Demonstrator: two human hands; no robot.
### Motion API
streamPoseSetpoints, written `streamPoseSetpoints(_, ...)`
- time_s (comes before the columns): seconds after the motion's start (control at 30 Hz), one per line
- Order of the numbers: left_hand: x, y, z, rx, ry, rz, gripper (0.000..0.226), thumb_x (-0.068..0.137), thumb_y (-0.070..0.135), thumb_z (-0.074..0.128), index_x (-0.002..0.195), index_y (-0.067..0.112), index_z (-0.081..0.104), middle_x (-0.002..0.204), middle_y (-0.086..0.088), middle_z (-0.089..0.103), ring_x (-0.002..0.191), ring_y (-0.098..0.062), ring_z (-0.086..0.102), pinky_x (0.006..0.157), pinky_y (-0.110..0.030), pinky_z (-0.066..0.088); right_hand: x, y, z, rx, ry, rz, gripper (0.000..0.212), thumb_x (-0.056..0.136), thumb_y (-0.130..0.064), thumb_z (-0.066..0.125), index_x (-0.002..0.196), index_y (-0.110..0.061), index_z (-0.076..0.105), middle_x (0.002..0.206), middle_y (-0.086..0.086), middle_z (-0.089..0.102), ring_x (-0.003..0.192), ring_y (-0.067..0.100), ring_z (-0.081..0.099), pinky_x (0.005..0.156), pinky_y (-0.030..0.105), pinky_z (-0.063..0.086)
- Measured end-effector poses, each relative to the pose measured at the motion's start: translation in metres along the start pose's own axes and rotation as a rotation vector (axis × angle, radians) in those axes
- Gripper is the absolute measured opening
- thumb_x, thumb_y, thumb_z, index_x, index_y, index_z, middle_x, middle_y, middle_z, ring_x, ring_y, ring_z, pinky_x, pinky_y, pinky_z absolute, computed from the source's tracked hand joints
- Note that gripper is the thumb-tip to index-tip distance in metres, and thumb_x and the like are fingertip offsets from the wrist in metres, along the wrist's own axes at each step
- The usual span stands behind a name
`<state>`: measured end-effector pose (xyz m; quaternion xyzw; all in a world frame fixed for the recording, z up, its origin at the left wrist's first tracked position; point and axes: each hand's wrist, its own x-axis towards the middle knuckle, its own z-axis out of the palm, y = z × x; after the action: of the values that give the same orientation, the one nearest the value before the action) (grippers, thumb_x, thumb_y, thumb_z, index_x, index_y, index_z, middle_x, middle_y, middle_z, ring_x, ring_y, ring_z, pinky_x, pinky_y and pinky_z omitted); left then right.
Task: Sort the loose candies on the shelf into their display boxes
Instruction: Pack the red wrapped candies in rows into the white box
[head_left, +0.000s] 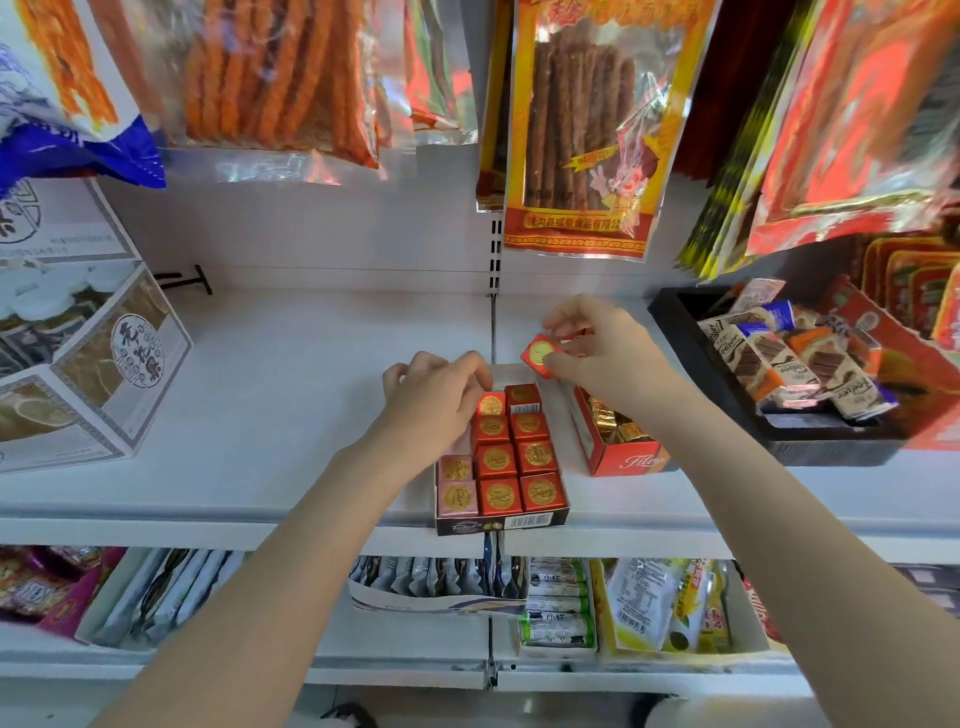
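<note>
At the white shelf's front edge, a shallow dark cardboard display box is seen part-filled with red foil cubes. The left hand is pressed on its rear row, fingers curled. Just behind, one red gold-sealed foil candy cube is pinched by the right hand, above the box's far right corner, the nearer hand for placement.

Display box's rear left corner hidden beneath left hand

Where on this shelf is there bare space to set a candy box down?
Bare shelf lies between the white carton on the left and the candy display box. It is crowded to the right: red box and black tray sit close together.
</note>
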<state>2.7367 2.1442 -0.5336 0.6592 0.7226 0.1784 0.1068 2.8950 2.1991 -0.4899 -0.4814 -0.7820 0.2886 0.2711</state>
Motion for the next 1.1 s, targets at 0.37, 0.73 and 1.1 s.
streamPoseSetpoints(0.37,-0.006,-0.010,-0.014,0.040,0.066,0.038,0.035,0.094,0.013,0.039,0.123,0.026,0.054,0.127,0.007,0.056,0.124,-0.017,0.036,0.101,-0.036,0.024,0.009,-0.004,0.013,0.015,-0.091,-0.039,0.018,0.086,-0.010,0.058,0.102,-0.017,0.065,0.098,-0.010,0.056,0.074,0.001,0.052,0.059,0.008,0.038)
streamPoseSetpoints(0.73,-0.010,-0.014,-0.012,0.023,0.042,0.026,0.035,0.093,0.022,0.044,0.127,0.028,0.048,0.114,0.014,0.062,0.121,-0.015,0.034,0.103,-0.037,0.018,0.007,-0.007,0.031,-0.422,-0.221,-0.250,0.027,0.092,-0.011,0.046,0.113,-0.018,0.062,0.111,0.000,0.066,0.115,0.023,0.044,0.097,0.041,0.040)
streamPoseSetpoints(1.1,-0.009,-0.006,-0.009,0.047,-0.017,0.031,0.030,0.092,0.032,0.048,0.120,0.031,0.054,0.121,0.002,0.054,0.126,-0.016,0.027,0.104,-0.038,0.015,0.002,0.000,0.008,-0.472,-0.333,-0.275,0.027,0.087,-0.018,0.058,0.114,-0.023,0.060,0.104,0.000,0.049,0.092,0.013,0.046,0.088,0.029,0.041)
